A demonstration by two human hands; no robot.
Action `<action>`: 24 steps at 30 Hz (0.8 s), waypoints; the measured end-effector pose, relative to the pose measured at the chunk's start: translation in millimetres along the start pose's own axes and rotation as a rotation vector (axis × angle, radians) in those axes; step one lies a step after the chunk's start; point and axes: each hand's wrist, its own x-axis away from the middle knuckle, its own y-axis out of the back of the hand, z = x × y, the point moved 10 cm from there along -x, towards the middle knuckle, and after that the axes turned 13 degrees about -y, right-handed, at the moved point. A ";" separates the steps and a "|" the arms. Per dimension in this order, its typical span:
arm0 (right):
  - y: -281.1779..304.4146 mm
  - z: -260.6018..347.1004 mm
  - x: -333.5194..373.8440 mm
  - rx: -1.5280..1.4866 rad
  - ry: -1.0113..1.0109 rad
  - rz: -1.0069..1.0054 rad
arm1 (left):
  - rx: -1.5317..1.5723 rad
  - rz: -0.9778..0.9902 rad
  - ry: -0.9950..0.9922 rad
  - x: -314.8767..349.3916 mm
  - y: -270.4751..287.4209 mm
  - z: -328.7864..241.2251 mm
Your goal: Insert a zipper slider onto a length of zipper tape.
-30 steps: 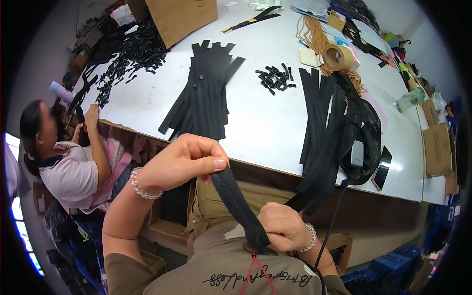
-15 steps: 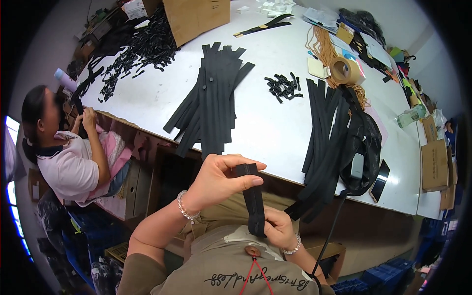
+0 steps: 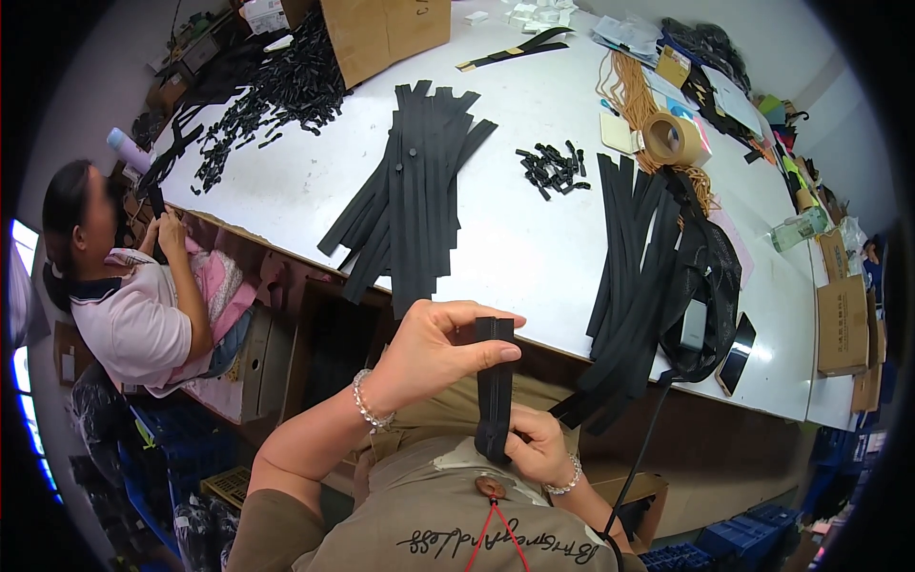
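A black zipper (image 3: 495, 391) hangs nearly upright in front of my body, close to the table's near edge. My left hand (image 3: 434, 343) pinches its upper end between thumb and fingers. Lower down, my right hand (image 3: 541, 446) is closed on the bottom end, where the tape bends; its fingertips are partly hidden. Beyond my left hand, a fanned bundle of black zippers (image 3: 419, 191) lies on the white table (image 3: 519, 257). A second black bundle (image 3: 620, 276) hangs over the edge at the right. Between them sits a small pile of black zipper pulls (image 3: 553, 170).
A large heap of small black pieces (image 3: 295, 81) lies at the far left beside a cardboard box (image 3: 391, 38). At the right are a tape roll (image 3: 670, 138), a phone (image 3: 736, 355) and a black bag (image 3: 710, 267). A co-worker (image 3: 143, 296) sits at the left, holding a black strip.
The zipper's upper end has shifted slightly right with my left hand, and the zipper stands straighter. My right hand has barely moved.
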 end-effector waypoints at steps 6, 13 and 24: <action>24.8 -14.0 5.9 -0.060 -0.023 -0.257 | 0.180 0.084 0.060 9.1 -23.4 18.9; 54.7 11.2 10.6 0.142 0.118 -0.596 | 0.177 0.134 0.131 30.7 -59.4 44.1; 65.0 6.8 14.5 0.091 0.144 -0.661 | 0.287 0.098 0.085 31.5 -70.5 45.8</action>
